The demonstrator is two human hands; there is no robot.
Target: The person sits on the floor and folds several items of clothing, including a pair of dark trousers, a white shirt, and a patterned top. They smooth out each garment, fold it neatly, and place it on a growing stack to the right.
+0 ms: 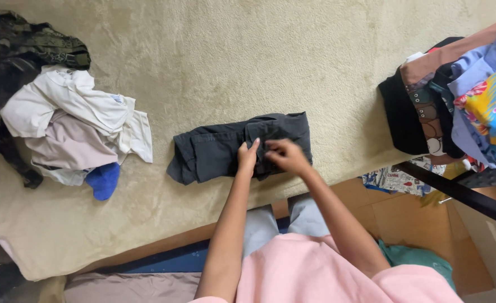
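Dark grey cloth, a folded pair of trousers [234, 148], lies near the front edge of a beige plush blanket [231, 62] that covers the bed. Both hands rest on its right part. The left hand [248, 157] lies with the fingers straight and together, pressing on the fabric. The right hand [284, 156] is bent over a small fold, and its fingertips seem to pinch the cloth, but the pinch itself is hidden under the fingers, so I cannot tell it surely. The two hands are just beside each other, almost touching.

At the left there is a pile of clothes [71, 120]: white and pale pink pieces, a blue one below, and a dark camouflage garment at the top that the picture edge cuts off. It is well apart from the trousers. At the right, a stack of folded clothes [461, 95] with a flowered shirt is cut by the frame too, and a black bar [461, 193] crosses under it. The pink top [315, 272] of the person hides the floor below.
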